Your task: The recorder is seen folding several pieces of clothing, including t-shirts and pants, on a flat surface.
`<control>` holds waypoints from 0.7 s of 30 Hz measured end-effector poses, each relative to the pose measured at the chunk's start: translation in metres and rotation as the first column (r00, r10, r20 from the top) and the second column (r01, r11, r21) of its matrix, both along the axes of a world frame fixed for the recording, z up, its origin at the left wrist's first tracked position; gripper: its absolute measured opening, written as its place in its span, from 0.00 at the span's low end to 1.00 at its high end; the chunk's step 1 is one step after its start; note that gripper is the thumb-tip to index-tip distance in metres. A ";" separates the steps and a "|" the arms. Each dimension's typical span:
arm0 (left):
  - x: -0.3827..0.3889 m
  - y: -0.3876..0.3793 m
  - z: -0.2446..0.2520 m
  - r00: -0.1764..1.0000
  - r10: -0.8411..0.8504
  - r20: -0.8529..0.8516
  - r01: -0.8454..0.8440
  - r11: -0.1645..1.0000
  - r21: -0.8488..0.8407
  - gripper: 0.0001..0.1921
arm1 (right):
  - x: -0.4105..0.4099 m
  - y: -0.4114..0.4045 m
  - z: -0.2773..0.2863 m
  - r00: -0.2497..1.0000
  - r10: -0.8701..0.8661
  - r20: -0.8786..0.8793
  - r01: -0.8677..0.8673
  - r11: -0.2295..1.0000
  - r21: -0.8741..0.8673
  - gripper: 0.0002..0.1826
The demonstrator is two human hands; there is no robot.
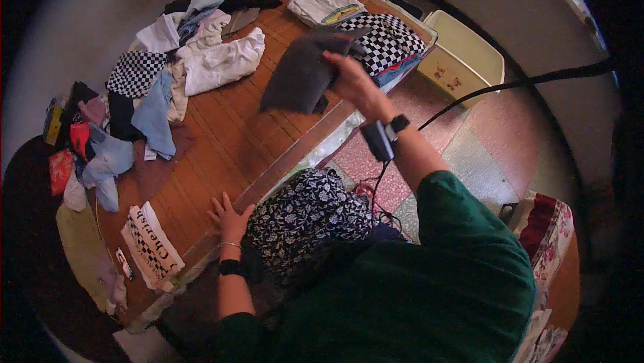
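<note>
A dark grey folded cloth (297,74) hangs from my right hand (352,79), blurred, in front of the stacked clothes at the far right. My fingers hold it by its right side. Beneath it lies a brown slatted mat (216,147) with a darker border. On that border rests my left hand (232,219), palm down with fingers spread, holding nothing. A folded white garment with printed lettering and checks (151,245) lies left of this hand. Near the grey cloth are a folded black-and-white checked garment (385,41) and a folded white garment (324,3).
Loose clothes pile along the mat's left side, including a white garment (226,59), a light blue one (156,116) and a checked one (136,74). A cream plastic bin (465,56) stands on the tiled floor (473,162). A black cable (473,94) crosses at right.
</note>
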State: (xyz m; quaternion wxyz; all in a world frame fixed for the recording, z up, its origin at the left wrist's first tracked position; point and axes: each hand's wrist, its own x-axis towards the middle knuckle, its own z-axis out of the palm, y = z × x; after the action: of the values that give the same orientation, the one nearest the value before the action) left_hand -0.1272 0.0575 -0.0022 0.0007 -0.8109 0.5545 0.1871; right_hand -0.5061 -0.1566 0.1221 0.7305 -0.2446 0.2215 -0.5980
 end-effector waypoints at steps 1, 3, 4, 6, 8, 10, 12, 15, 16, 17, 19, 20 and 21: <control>0.002 -0.001 -0.005 1.000 -0.009 0.004 0.009 1.000 0.007 0.52 | -0.017 -0.013 0.007 0.999 -0.036 -0.001 0.036 0.999 -0.022 0.19; -0.001 0.001 0.003 1.000 0.005 -0.005 -0.005 0.999 0.034 0.53 | -0.048 -0.030 0.023 0.998 -0.029 0.049 0.036 0.988 -0.149 0.18; -0.007 -0.002 0.005 1.000 0.005 -0.016 -0.005 0.999 0.040 0.53 | -0.067 -0.046 0.031 0.994 -0.106 0.016 0.107 0.981 -0.164 0.18; -0.004 -0.001 0.000 0.999 -0.001 -0.049 0.002 1.000 0.012 0.52 | -0.097 -0.075 0.040 0.965 -0.259 -0.032 0.249 0.950 -0.187 0.17; 0.000 0.002 -0.001 0.998 0.020 -0.055 -0.019 1.000 0.019 0.52 | -0.110 -0.082 0.043 0.959 -0.282 0.008 0.277 0.937 -0.213 0.16; -0.003 0.002 0.005 0.998 0.043 -0.036 -0.041 0.998 0.054 0.52 | -0.135 -0.092 0.027 0.963 -0.258 0.082 0.270 0.946 -0.182 0.16; 0.005 0.005 -0.011 1.000 -0.014 -0.014 0.013 0.999 -0.038 0.51 | -0.165 -0.095 -0.026 0.883 -0.418 -0.213 0.345 0.886 -0.309 0.16; -0.001 0.000 -0.001 1.000 -0.007 0.025 0.006 1.000 0.026 0.51 | -0.183 -0.091 -0.079 0.632 -0.505 -0.588 0.522 0.838 -0.159 0.18; -0.007 -0.003 0.006 0.999 0.006 0.036 -0.009 0.997 0.078 0.51 | -0.188 -0.090 -0.093 0.618 -0.504 -0.604 0.579 0.811 -0.084 0.19; -0.009 -0.005 0.008 1.000 0.015 0.021 -0.016 0.997 0.080 0.51 | -0.190 -0.092 -0.105 0.733 -0.542 -0.411 0.574 0.817 -0.054 0.19; -0.013 -0.005 0.008 0.999 0.030 -0.015 -0.029 0.995 0.093 0.51 | -0.199 -0.095 -0.115 0.766 -0.574 -0.290 0.589 0.807 -0.041 0.19; -0.014 -0.006 0.006 1.000 0.022 -0.018 -0.020 0.996 0.087 0.51 | -0.208 -0.104 -0.113 0.714 -0.590 -0.376 0.616 0.785 -0.061 0.19; -0.008 -0.003 0.002 1.000 0.030 -0.009 -0.029 0.996 0.084 0.51 | -0.201 -0.106 -0.112 0.751 -0.566 -0.340 0.596 0.803 -0.020 0.18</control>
State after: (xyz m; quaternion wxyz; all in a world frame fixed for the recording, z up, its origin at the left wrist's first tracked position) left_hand -0.1353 0.0543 0.0001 0.0291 -0.8173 0.5340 0.2142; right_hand -0.7067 -0.2626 0.0102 0.4709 -0.2265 0.4317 -0.7353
